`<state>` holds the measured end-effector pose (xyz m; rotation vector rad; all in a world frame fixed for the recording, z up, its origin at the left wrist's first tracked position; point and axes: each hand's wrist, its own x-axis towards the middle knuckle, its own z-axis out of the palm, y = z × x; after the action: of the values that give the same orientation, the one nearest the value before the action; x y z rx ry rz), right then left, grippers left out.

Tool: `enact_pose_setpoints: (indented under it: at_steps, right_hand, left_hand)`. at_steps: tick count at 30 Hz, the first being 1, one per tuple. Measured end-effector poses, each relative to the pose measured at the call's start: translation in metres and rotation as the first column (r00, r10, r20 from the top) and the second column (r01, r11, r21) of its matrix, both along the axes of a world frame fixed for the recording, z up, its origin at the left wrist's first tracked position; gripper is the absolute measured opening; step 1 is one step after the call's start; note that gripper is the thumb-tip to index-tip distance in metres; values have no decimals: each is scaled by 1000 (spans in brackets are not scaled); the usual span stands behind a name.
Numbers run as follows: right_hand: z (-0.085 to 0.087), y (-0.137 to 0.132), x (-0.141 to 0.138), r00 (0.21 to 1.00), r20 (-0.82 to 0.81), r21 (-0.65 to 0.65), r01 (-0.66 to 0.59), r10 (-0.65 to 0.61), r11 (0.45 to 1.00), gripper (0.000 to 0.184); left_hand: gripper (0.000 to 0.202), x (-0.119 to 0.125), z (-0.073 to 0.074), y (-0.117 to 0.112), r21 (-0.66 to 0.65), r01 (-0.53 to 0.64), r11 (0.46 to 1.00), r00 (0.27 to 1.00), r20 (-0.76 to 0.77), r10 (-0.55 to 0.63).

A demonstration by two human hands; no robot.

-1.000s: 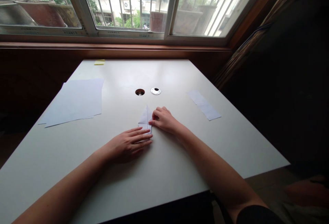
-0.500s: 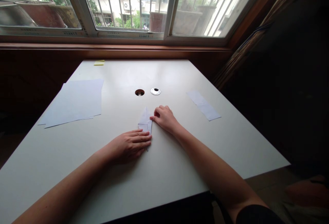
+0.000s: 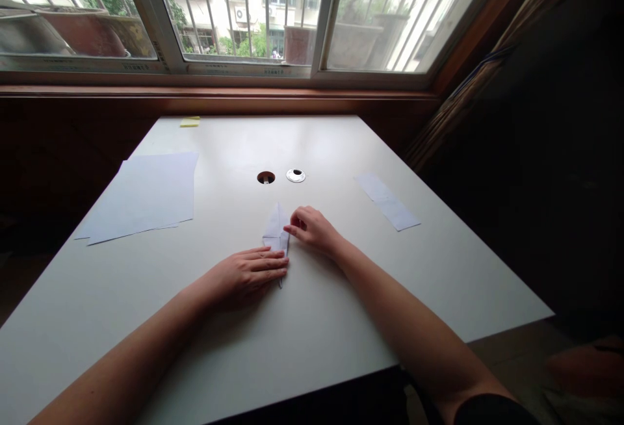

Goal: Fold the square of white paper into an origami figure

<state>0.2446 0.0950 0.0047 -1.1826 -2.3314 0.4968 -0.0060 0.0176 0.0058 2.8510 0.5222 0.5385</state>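
A small piece of folded white paper [image 3: 275, 225] lies on the white table [image 3: 336, 321], its pointed end facing the window. My left hand [image 3: 254, 270] rests flat across its near part, fingers stretched out and close together. A narrow tip of the paper shows below those fingers; the rest of that part is hidden. At the paper's right edge, my right hand [image 3: 312, 229] has its fingers curled in, with thumb and fingertips pinching the edge.
Several white sheets [image 3: 151, 194] lie at the left. A white paper strip [image 3: 390, 203] is at the right. Beyond the folded paper are a round cable hole [image 3: 266, 178] and its silver cover [image 3: 296, 175]. Yellow sticky notes [image 3: 190, 122] sit near the far edge.
My right hand has shifted slightly toward me along the paper's right edge. The left hand stays pressed in place, and the whole view has moved a little.
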Motion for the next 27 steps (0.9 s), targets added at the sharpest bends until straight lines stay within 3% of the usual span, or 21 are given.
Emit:
enact_pose_setpoints:
  at_steps: [3, 10, 14, 20, 27]
  right_hand:
    - [3, -1, 1, 993, 52, -18, -109, 110, 994, 25]
    - [2, -2, -1, 989, 69, -21, -133, 134, 991, 25]
    - [3, -2, -1, 985, 57, -31, -164, 166, 986, 21]
    - [7, -6, -2, 971, -4, -53, -240, 240, 969, 13]
    - [-2, -5, -7, 919, -161, 24, -360, 359, 932, 10]
  left_hand:
    - [49, -1, 1, 0, 8, 2, 1000, 1000, -9, -2]
    - [48, -5, -5, 3, 14, -7, 1000, 1000, -14, 7]
    - [45, -7, -6, 9, 39, -52, 998, 997, 63, 49]
    - [40, -21, -5, 21, 127, -209, 970, 974, 116, 195]
    - [33, -17, -1, 18, 147, -167, 975, 982, 110, 152]
